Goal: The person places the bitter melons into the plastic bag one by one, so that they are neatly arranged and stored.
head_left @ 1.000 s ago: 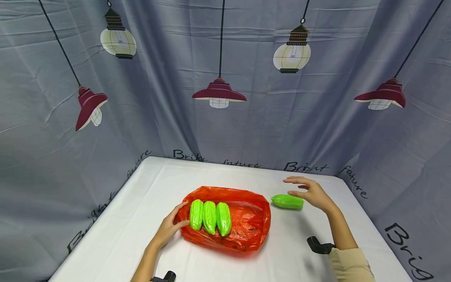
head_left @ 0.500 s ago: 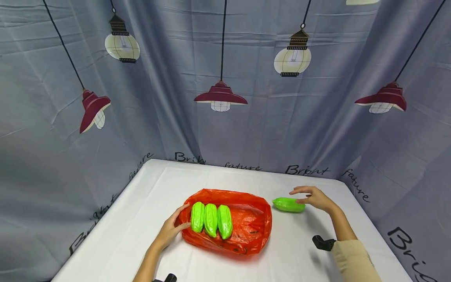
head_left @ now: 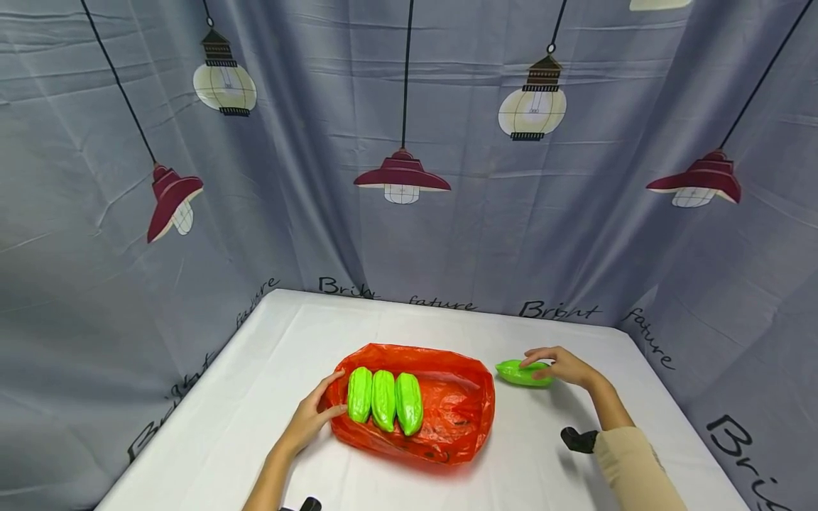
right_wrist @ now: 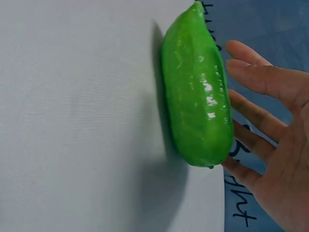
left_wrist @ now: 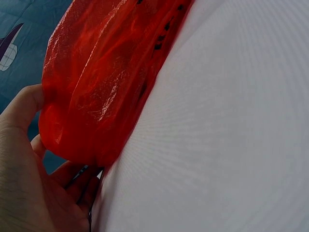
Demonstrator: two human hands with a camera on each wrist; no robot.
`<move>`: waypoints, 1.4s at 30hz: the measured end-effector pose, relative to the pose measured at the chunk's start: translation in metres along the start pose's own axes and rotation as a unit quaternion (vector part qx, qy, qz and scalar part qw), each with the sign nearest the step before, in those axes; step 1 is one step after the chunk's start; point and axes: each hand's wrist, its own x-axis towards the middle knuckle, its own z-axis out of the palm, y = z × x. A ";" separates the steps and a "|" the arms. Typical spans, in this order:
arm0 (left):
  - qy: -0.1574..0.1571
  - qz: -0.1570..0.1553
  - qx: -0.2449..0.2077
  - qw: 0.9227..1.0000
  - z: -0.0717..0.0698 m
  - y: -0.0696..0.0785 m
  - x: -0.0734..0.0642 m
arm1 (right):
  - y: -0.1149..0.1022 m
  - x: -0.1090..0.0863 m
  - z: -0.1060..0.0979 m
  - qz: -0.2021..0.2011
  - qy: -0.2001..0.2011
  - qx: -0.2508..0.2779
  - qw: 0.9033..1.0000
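A red plastic bag (head_left: 450,411) lies spread on the white table with its mouth facing up. Three bright green, gourd-like vegetables (head_left: 383,399) sit side by side in its left half. My left hand (head_left: 308,419) holds the bag's left end, thumb and fingers spread around the rim; in the left wrist view the thumb is at one edge of the red plastic (left_wrist: 91,96). To the right of the bag lies another green gourd-like vegetable (right_wrist: 198,96), plump, glossy and pointed at one tip. Over it my right hand (head_left: 565,367) hovers with loosely bent fingers, fingertips right at its side.
The white table (head_left: 511,468) reaches back to a grey-blue curtain (head_left: 307,227) printed with lamps and lettering, which also runs along both sides. A black wrist mount (head_left: 578,440) sits on the right forearm.
My right hand has come down onto the vegetable at the right, its fingers now overlapping it. The left hand stays on the bag. The head view has tilted slightly up.
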 end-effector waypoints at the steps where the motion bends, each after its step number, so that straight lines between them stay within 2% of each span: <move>1: -0.001 -0.001 -0.002 1.000 0.000 0.000 0.000 | 0.001 0.000 0.001 0.000 -0.001 0.001 1.000; 8: -0.003 0.002 -0.002 1.000 0.000 0.000 0.001 | 0.008 0.002 0.005 -0.015 -0.013 0.000 1.000; 14: -0.001 -0.005 0.004 1.000 -0.001 0.000 -0.001 | 0.010 0.002 0.011 -0.019 -0.007 0.001 1.000; 22: 0.002 0.002 0.005 1.000 -0.004 0.001 0.000 | 0.016 0.002 0.021 -0.009 0.021 0.024 0.999; 31: -0.006 -0.001 -0.001 1.000 0.003 -0.001 0.001 | 0.015 -0.006 0.020 0.003 0.038 0.013 0.999; 36: 0.002 0.000 -0.003 1.000 0.003 -0.001 0.000 | 0.014 -0.007 0.021 0.006 0.043 0.002 0.999; 42: 0.002 0.003 0.006 1.000 0.000 0.000 -0.001 | 0.012 -0.011 0.027 0.029 0.056 0.015 0.998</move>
